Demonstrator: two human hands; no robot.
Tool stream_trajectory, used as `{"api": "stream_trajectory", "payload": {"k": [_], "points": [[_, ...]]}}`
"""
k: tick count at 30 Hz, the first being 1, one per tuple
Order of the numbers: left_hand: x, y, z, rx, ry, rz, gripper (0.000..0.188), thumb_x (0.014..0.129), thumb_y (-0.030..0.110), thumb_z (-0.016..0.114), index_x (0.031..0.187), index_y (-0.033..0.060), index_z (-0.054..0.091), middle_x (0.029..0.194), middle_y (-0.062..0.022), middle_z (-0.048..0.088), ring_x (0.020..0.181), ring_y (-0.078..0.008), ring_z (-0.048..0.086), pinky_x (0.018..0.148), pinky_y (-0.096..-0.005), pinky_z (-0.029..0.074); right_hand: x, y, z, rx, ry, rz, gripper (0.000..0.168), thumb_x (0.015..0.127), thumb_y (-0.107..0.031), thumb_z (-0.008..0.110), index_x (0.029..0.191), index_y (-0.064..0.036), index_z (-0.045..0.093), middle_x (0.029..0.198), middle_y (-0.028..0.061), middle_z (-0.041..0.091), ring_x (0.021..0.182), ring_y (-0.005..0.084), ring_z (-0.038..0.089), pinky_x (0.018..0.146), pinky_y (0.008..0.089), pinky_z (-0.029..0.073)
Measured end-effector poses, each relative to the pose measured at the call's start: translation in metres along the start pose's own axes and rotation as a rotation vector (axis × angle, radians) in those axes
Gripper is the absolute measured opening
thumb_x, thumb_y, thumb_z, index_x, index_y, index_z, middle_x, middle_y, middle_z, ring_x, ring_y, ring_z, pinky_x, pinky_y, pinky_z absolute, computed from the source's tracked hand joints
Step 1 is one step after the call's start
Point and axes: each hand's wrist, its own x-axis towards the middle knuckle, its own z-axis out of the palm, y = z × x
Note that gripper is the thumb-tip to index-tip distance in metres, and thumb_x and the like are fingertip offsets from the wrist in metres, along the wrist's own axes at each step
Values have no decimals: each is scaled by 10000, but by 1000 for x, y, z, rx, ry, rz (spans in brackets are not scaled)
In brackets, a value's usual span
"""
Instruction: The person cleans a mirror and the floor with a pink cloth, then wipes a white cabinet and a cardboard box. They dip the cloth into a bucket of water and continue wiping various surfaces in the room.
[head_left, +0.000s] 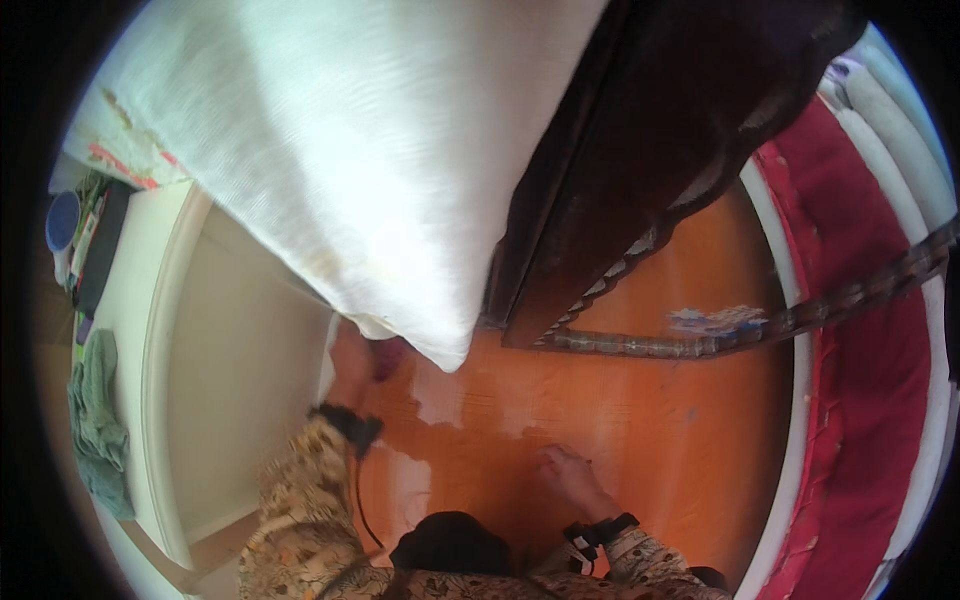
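Note:
My left hand (354, 360) reaches low to the orange floor (480, 405), beneath the hanging corner of a white cloth (360, 150). It is shut on a dark red cloth (388, 358), partly hidden by the white one. My right hand (574, 476) is low over the floor on the right, its fingers loosely curled. Nothing shows in it, though its palm side is hidden. Both wrists wear black straps, and the sleeves are patterned. Shiny, pale patches mark the floor between my hands; whether they are wet or reflections I cannot tell.
Dark wooden furniture (645, 112) with a scalloped edge stands beside the white cloth. A thin carved rail (637, 345) runs right from its foot. At left, a white cabinet (240, 360) bears a green cloth (101, 427). A red-covered bed or seat (862, 390) borders the right.

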Motion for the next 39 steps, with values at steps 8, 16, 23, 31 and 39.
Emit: {"api": "stream_trajectory", "payload": {"k": [8,16,23,31,39], "points": [[-55,111,69,-31,-411,553,465,792,185,543,1256,187,524,1141,-168,502,1043,-355,536,814,-446,487,9,-15,28,-122,-62,-162,288,837,-186,592,1103,-79,570,1068,154,590,1036,353,547,877,409,461],[-5,48,86,-363,-389,-25,284,863,136,535,1116,12,572,1021,-152,600,936,-277,592,760,-367,494,-1,10,22,-109,-57,-84,252,839,-165,571,1067,-59,556,1055,151,576,986,357,558,825,417,473],[2,-28,27,-510,341,-304,351,829,83,551,1163,-18,507,955,-215,574,924,-366,558,844,-437,430,-2,3,34,-126,-41,-160,255,814,-155,605,1053,-74,566,991,157,593,920,358,572,791,403,480],[-98,-18,0,-168,235,27,513,757,-18,512,1264,34,459,1106,-213,481,1045,-387,472,938,-415,372,-2,-2,36,-225,-183,-159,217,843,-173,557,1012,-37,548,957,174,586,898,378,562,771,439,471],[-102,93,-58,-608,-658,220,379,802,44,624,1169,22,532,1017,-126,501,951,-291,518,843,-364,431,14,-60,14,186,-30,-201,748,802,-299,670,1399,-120,255,1392,195,326,1277,375,355,1036,424,328]]}}
